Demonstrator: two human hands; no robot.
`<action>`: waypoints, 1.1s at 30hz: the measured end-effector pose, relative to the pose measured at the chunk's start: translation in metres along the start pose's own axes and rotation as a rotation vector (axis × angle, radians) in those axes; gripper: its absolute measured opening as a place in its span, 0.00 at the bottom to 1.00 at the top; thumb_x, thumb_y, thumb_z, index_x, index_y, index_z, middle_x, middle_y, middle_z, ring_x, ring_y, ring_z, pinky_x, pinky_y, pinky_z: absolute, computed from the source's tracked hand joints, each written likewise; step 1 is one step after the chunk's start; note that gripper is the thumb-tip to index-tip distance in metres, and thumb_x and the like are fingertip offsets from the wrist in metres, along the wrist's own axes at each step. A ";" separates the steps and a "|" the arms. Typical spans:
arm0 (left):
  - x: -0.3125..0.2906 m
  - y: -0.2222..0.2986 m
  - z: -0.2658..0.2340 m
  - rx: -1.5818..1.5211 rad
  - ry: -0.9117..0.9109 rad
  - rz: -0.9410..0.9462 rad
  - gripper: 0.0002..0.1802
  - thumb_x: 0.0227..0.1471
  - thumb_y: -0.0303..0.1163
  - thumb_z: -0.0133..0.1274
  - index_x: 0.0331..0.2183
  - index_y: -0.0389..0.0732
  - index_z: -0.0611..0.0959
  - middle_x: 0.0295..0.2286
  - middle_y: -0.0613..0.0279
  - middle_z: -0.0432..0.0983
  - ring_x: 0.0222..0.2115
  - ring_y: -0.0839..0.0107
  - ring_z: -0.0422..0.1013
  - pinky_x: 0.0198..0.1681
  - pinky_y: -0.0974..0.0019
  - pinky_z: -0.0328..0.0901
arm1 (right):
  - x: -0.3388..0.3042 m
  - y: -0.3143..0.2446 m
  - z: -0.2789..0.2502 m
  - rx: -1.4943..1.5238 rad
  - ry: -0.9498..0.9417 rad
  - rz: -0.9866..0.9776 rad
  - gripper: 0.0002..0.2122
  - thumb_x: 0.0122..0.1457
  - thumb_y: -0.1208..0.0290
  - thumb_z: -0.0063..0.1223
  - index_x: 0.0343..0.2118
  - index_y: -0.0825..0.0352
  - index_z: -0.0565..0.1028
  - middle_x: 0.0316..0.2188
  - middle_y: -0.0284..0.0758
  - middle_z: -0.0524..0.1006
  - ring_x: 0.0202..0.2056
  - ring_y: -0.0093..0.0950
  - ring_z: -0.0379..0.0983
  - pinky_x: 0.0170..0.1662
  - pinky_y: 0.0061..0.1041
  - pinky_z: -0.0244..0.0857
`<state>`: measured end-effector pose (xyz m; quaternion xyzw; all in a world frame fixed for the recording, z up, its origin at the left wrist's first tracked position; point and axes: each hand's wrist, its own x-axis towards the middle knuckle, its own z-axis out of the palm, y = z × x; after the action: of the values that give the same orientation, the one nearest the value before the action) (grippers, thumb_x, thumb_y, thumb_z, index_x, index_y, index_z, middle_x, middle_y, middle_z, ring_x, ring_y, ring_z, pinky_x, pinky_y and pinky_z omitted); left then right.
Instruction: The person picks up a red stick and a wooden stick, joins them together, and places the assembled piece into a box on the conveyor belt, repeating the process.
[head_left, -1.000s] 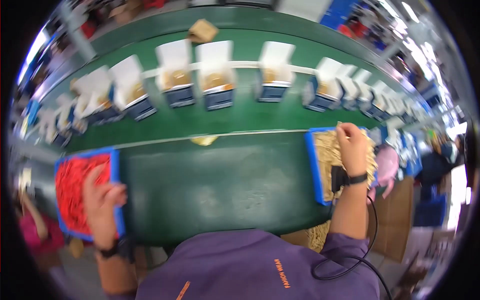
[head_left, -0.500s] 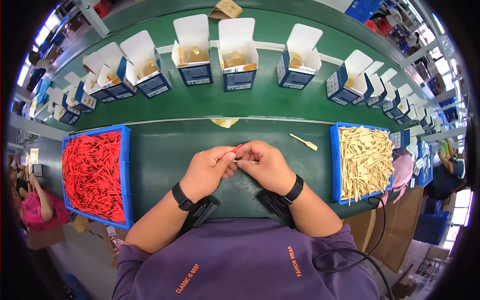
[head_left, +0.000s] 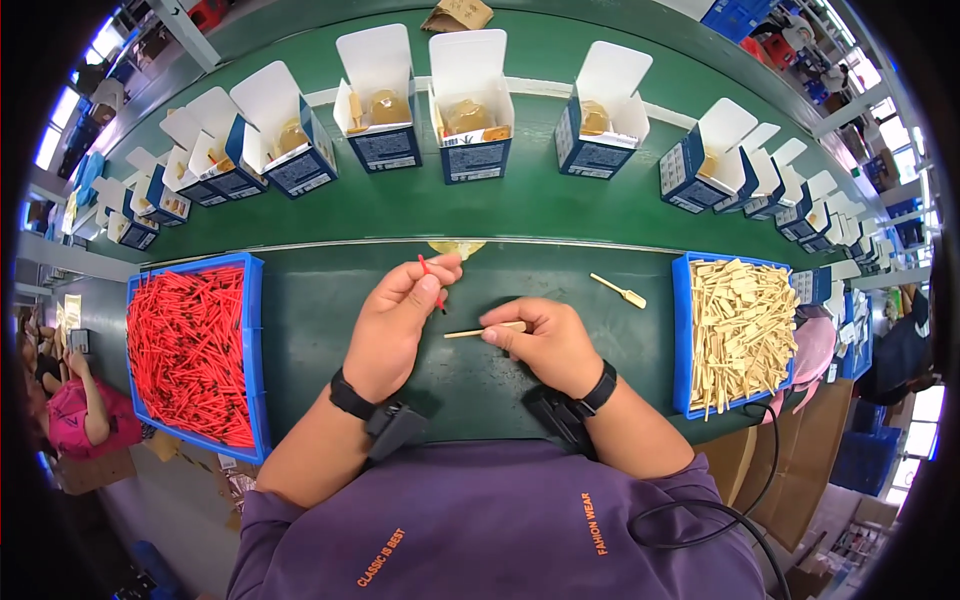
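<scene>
Pinched between thumb and fingers of my left hand (head_left: 390, 320) is a thin red stick (head_left: 424, 265) with a dark lower end, held roughly upright above the green table (head_left: 330, 300). My right hand (head_left: 550, 338) grips a pale wooden paddle pick (head_left: 463, 334). Its thin end points left toward my left hand, and its broad end lies partly under my fingers. The two hands are apart. A loose wooden paddle pick (head_left: 632, 298) lies on the table, beyond and to the right of my right hand.
On the left stands a blue tray (head_left: 257, 360) heaped with red sticks; on the right another blue tray (head_left: 683, 345) holds wooden picks. Open blue-and-white boxes (head_left: 475, 160) curve across the far side. A yellowish translucent scrap (head_left: 462, 247) lies ahead. A black cable (head_left: 776, 460) hangs at right.
My hands have separated. The left has lifted away and forward with the red stick, while the right has drawn slightly right, showing more of the wooden pick.
</scene>
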<state>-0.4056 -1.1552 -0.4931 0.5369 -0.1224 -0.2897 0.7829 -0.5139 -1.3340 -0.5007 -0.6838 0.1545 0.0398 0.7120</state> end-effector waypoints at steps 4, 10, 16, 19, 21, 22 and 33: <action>-0.002 -0.005 0.008 -0.031 -0.148 -0.042 0.11 0.64 0.31 0.49 0.43 0.39 0.82 0.54 0.56 0.69 0.57 0.65 0.64 0.57 0.59 0.62 | -0.002 -0.002 0.004 0.104 -0.008 -0.025 0.08 0.59 0.72 0.62 0.40 0.69 0.81 0.25 0.24 0.78 0.25 0.12 0.68 0.29 0.14 0.63; -0.008 -0.013 0.018 -0.043 -0.150 -0.107 0.11 0.61 0.31 0.54 0.42 0.37 0.84 0.51 0.57 0.71 0.52 0.70 0.67 0.57 0.62 0.61 | -0.007 0.000 -0.010 0.043 0.025 -0.172 0.08 0.61 0.72 0.60 0.41 0.69 0.81 0.27 0.25 0.79 0.25 0.11 0.68 0.28 0.14 0.63; -0.008 -0.013 0.033 -0.019 -0.138 -0.047 0.10 0.59 0.29 0.57 0.41 0.36 0.85 0.48 0.59 0.74 0.49 0.72 0.69 0.49 0.68 0.66 | -0.010 0.002 -0.013 0.112 -0.055 -0.121 0.08 0.62 0.73 0.59 0.40 0.70 0.81 0.29 0.27 0.79 0.30 0.13 0.71 0.33 0.16 0.66; -0.012 -0.009 0.023 0.364 -0.118 0.057 0.09 0.58 0.27 0.57 0.41 0.36 0.85 0.43 0.62 0.77 0.43 0.74 0.72 0.46 0.71 0.68 | -0.008 0.005 -0.018 0.048 0.008 -0.224 0.08 0.62 0.72 0.59 0.40 0.69 0.81 0.30 0.28 0.79 0.32 0.15 0.73 0.36 0.17 0.67; -0.015 -0.011 0.022 0.555 -0.107 0.105 0.09 0.58 0.26 0.57 0.41 0.36 0.85 0.40 0.63 0.79 0.40 0.75 0.73 0.44 0.72 0.68 | -0.008 0.002 -0.024 -0.145 0.038 -0.350 0.08 0.61 0.72 0.59 0.39 0.70 0.80 0.30 0.30 0.79 0.32 0.17 0.74 0.36 0.19 0.68; -0.016 -0.015 0.026 0.495 -0.088 0.036 0.09 0.58 0.26 0.57 0.40 0.35 0.85 0.37 0.64 0.79 0.36 0.76 0.74 0.41 0.73 0.68 | -0.008 0.001 -0.026 -0.242 0.052 -0.412 0.08 0.61 0.71 0.60 0.38 0.70 0.79 0.30 0.31 0.79 0.32 0.19 0.74 0.36 0.21 0.68; -0.013 -0.017 0.045 0.429 -0.096 -0.209 0.08 0.59 0.26 0.56 0.39 0.33 0.84 0.30 0.64 0.80 0.27 0.80 0.72 0.32 0.75 0.67 | -0.008 0.011 -0.029 0.271 0.017 -0.107 0.08 0.62 0.70 0.60 0.39 0.69 0.77 0.28 0.27 0.77 0.27 0.13 0.71 0.29 0.15 0.65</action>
<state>-0.4445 -1.1868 -0.4894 0.6863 -0.1622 -0.3616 0.6099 -0.5297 -1.3609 -0.5093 -0.5890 0.1278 -0.0255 0.7975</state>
